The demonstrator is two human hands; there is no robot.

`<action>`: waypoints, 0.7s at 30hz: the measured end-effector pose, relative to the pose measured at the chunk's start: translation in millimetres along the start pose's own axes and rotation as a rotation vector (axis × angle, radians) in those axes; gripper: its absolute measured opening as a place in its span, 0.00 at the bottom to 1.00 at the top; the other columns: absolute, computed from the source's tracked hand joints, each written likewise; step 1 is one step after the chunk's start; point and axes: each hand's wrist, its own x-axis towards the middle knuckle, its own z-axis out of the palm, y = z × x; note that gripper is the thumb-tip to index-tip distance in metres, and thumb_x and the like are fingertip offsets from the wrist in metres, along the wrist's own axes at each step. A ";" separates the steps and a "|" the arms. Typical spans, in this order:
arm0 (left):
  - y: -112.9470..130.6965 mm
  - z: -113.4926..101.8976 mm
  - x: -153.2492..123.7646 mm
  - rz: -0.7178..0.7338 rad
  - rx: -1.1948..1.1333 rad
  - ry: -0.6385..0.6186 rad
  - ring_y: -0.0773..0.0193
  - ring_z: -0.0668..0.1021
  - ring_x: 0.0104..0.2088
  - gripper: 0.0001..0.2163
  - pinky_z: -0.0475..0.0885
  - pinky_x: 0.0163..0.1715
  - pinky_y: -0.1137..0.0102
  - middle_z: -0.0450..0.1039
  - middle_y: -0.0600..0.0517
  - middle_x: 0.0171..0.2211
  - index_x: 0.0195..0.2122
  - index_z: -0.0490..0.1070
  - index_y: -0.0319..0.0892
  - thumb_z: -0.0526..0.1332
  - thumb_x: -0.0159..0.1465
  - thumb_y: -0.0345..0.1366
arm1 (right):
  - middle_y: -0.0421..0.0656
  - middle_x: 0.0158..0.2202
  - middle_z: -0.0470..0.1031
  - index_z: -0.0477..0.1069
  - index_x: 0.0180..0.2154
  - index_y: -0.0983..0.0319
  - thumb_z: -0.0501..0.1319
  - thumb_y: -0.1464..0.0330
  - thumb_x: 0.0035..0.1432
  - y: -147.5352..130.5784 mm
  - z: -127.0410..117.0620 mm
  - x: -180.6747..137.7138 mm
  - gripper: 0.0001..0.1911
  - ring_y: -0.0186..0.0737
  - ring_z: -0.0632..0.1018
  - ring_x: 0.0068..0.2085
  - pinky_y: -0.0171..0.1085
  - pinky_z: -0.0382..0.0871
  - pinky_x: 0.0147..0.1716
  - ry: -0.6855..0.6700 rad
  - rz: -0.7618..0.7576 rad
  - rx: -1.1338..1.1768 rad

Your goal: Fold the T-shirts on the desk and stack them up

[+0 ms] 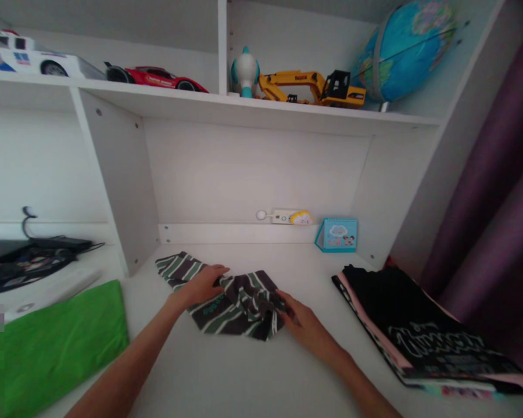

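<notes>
A crumpled garment with green, grey and white stripes (pixel 239 302) lies on the white desk (pixel 226 371) in front of me. My left hand (pixel 204 284) rests flat on its left part, fingers pressed onto the cloth. My right hand (pixel 303 325) grips the garment's bunched right edge between its fingers. Both of my forearms reach in from the bottom of the view.
A stack of folded clothes with a black printed shirt on top (pixel 418 325) sits at the right. A green cloth (pixel 56 342) lies at the left. A small blue box (pixel 337 235) and a power strip (pixel 287 217) stand at the back. Toys and a globe (pixel 401 52) fill the shelf above.
</notes>
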 end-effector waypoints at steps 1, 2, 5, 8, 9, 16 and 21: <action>-18.3 4.6 1.6 -0.053 0.037 -0.001 0.57 0.63 0.52 0.22 0.54 0.52 0.66 0.62 0.46 0.52 0.51 0.62 0.40 0.57 0.52 0.31 | 0.45 0.46 0.68 0.55 0.55 0.59 0.51 0.66 0.54 2.4 1.5 3.6 0.25 0.41 0.70 0.44 0.41 0.62 0.45 0.006 -0.019 -0.008; -34.0 9.1 2.4 -0.074 0.056 -0.009 0.57 0.64 0.51 0.22 0.55 0.51 0.66 0.63 0.47 0.51 0.50 0.63 0.40 0.57 0.52 0.31 | 0.45 0.47 0.68 0.58 0.53 0.60 0.51 0.69 0.52 5.1 2.2 7.4 0.25 0.41 0.70 0.45 0.40 0.61 0.46 0.008 -0.037 -0.028; -62.1 18.3 0.8 -0.128 0.072 -0.002 0.59 0.69 0.45 0.21 0.60 0.46 0.67 0.69 0.49 0.45 0.50 0.63 0.43 0.55 0.54 0.33 | 0.43 0.38 0.73 0.71 0.40 0.60 0.51 0.76 0.43 10.9 -1.2 21.1 0.20 0.41 0.72 0.40 0.39 0.63 0.41 0.013 -0.045 -0.124; -67.9 20.1 -1.3 -0.233 0.097 0.017 0.57 0.71 0.43 0.22 0.63 0.42 0.66 0.70 0.49 0.43 0.53 0.59 0.46 0.52 0.56 0.34 | 0.40 0.29 0.74 0.72 0.30 0.60 0.48 0.77 0.41 9.3 -13.9 41.7 0.17 0.37 0.74 0.29 0.35 0.66 0.31 0.067 -0.001 -0.145; -67.6 19.9 -1.5 -0.250 0.106 0.008 0.56 0.71 0.43 0.22 0.64 0.40 0.65 0.70 0.49 0.43 0.54 0.57 0.47 0.52 0.56 0.34 | 0.39 0.26 0.73 0.72 0.31 0.61 0.47 0.77 0.41 7.4 -20.4 50.5 0.18 0.35 0.73 0.25 0.34 0.66 0.27 0.097 0.017 -0.138; -65.9 20.0 1.6 -0.255 0.223 -0.018 0.53 0.72 0.38 0.13 0.65 0.34 0.62 0.71 0.47 0.36 0.41 0.67 0.46 0.51 0.56 0.37 | 0.42 0.35 0.73 0.69 0.34 0.62 0.45 0.74 0.48 -10.3 -68.2 107.9 0.16 0.36 0.73 0.35 0.35 0.65 0.37 0.327 0.019 -0.172; -68.5 18.6 3.8 -0.237 0.198 0.052 0.56 0.70 0.41 0.07 0.63 0.38 0.66 0.69 0.47 0.37 0.31 0.68 0.41 0.53 0.54 0.35 | 0.43 0.40 0.71 0.65 0.41 0.62 0.47 0.64 0.55 -22.9 -65.0 110.2 0.15 0.36 0.71 0.41 0.35 0.63 0.41 0.229 -0.029 -0.221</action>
